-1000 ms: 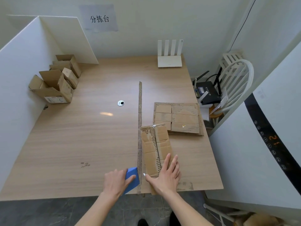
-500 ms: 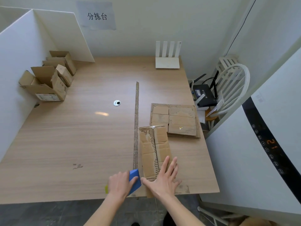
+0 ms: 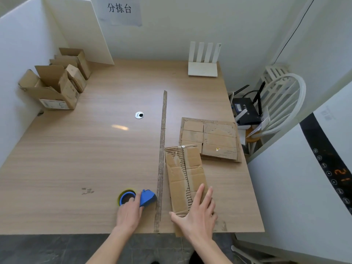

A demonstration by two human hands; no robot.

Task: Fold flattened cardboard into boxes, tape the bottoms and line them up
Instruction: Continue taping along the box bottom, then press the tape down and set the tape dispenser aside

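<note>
A big wooden table (image 3: 76,159) fills the view. On its right side lies a stack of flat cardboard (image 3: 210,139). A flat cardboard piece (image 3: 185,178) lies nearer, touching the near edge of that stack. At the far left, by the white wall, three folded boxes (image 3: 57,80) stand in a row with their flaps up. A long thin strip (image 3: 162,159) runs from the near edge of the table toward the far side, just left of the flat cardboard piece. A white router (image 3: 203,62) stands at the far edge.

The right hand (image 3: 198,212) lies flat on the near end of the flat cardboard piece, fingers straight and spread, pressing it down. The left hand (image 3: 129,212) rests on the blue tape dispenser (image 3: 141,198) on the table, just left of the strip. Its fingers curl over the top of the dispenser and grip it. The tape roll shows a yellow rim.
</note>
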